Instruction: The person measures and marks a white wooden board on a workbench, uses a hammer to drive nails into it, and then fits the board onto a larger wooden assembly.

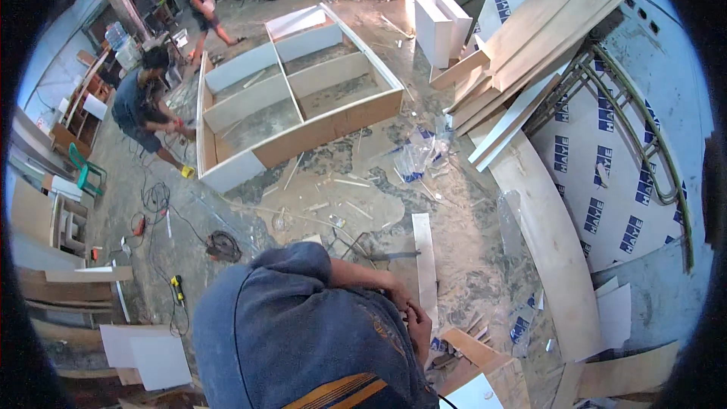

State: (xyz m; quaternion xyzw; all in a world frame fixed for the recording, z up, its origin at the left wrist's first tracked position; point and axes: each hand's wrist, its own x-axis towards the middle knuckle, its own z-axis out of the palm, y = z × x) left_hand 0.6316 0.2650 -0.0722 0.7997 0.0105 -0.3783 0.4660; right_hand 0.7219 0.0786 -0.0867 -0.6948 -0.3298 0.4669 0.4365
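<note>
Head view: a white strip (425, 257) lies just beside the grip (418, 324), whose closure I cannot tell.

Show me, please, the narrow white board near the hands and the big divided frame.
Narrow white board (425, 261): head view, middle of its flat face.
Big divided frame (333, 129): head view, its brown outer side.

Grip of left hand (397, 295) and right hand (419, 325) small, indistinct, partly hidden.

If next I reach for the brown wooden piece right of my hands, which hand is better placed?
Probably the right hand: it looks nearer the brown wooden piece; the left hand sits farther off. Whether either holds anything is unclear.
</note>
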